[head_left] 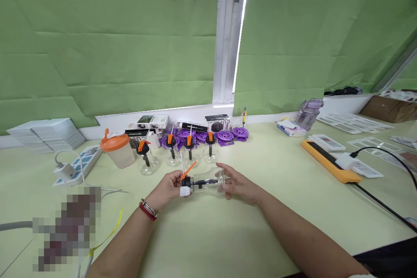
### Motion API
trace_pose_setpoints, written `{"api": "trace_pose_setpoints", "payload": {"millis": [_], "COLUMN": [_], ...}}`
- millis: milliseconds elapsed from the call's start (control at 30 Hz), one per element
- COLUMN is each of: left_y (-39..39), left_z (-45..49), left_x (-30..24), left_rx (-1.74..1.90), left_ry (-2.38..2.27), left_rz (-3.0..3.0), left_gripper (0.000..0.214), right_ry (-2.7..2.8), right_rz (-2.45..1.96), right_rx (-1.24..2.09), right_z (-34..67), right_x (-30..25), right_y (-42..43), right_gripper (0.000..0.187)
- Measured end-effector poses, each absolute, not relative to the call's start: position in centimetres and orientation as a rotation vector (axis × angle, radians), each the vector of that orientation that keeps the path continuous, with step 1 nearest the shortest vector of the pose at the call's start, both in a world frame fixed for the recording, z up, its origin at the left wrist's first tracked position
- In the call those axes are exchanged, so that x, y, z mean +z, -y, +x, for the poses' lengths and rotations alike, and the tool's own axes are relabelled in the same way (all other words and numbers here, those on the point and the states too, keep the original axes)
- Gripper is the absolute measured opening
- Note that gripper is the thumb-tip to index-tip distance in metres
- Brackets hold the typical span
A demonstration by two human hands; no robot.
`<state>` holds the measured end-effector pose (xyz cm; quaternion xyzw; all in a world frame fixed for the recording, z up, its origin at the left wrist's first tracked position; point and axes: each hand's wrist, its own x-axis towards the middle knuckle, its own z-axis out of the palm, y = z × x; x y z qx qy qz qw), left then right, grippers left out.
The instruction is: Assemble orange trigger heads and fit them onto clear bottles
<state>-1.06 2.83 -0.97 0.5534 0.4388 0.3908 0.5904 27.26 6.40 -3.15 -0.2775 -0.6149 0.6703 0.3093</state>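
Observation:
A clear bottle (210,182) with a black cap, an orange lever and a dark tube inside lies sideways between my two hands, just above the table. My left hand (169,189) is closed around its cap end, with white tape on the thumb. My right hand (240,183) wraps its fingers around the wide base. Behind them, several similar bottles stand upright, among them one bottle (148,163) at the left and another bottle (210,152) at the right. Purple wheel-like pieces (224,136) lie in a heap at their back.
An orange-lidded cup (119,152) and a white power strip (84,163) stand left, by stacked white boxes (48,134). To the right are an orange power strip (329,163) with a charger, printed sheets (355,122) and a purple water bottle (308,115). Cables cross both sides.

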Motion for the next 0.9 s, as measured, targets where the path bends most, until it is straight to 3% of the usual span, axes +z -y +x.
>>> {"api": "trace_pose_setpoints", "payload": {"millis": [133, 367, 500, 667, 900], "left_y": [-2.73, -2.83, -2.87, -2.73, -2.91], "left_z": [-0.73, -0.91, -1.01, -0.67, -0.87], "left_x": [-0.91, -0.93, -0.94, -0.83, -0.95], "left_rx": [0.902, 0.902, 0.917, 0.906, 0.915], "left_ry": [-1.009, -1.026, -1.015, -1.007, -1.033], "left_rz": [1.28, 1.295, 1.275, 1.28, 1.28], "left_gripper": [0.035, 0.034, 0.034, 0.035, 0.035], "right_ry": [1.591, 1.626, 1.591, 1.558, 1.567], "right_rz": [-0.807, -0.736, -0.711, -0.789, -0.735], "right_rx": [1.808, 1.768, 1.772, 1.821, 1.768], "right_z": [26.85, 26.94, 27.27, 26.65, 27.0], "right_x": [-3.66, -3.9, -3.38, -3.57, -3.41], "right_y": [-6.6, -6.64, -6.42, -6.57, -6.43], "right_gripper": [0.06, 0.051, 0.074, 0.056, 0.062]}}
